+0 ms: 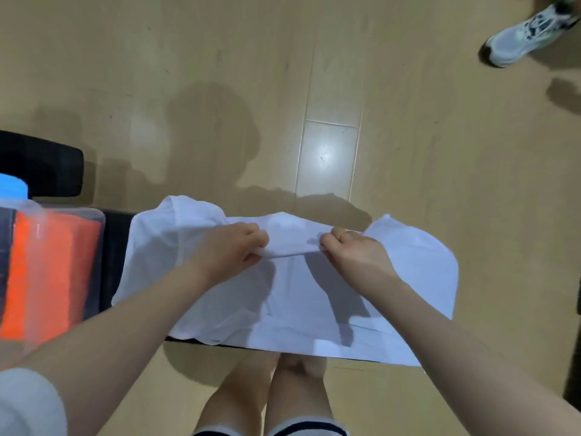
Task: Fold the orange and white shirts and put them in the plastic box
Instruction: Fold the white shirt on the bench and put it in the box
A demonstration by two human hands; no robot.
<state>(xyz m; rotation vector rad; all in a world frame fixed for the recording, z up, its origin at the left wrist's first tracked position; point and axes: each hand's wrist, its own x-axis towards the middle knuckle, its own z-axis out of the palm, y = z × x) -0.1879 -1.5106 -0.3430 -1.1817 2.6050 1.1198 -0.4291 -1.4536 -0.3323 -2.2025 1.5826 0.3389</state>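
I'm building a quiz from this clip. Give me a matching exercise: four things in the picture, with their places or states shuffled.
Things:
1. orange shirt
2. white shirt
3. sneaker
4. ring

Places or states:
A. on the floor, top right
B. on a finger of the right hand
C. inside the plastic box
D. pinched by both hands, left hand included

Pairs: 1-C, 2-D, 3-A, 4-B

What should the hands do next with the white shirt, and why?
Probably fold it in half. Both the left hand and right hand pinch the white shirt, which lies spread out, while the orange shirt already sits in the box.
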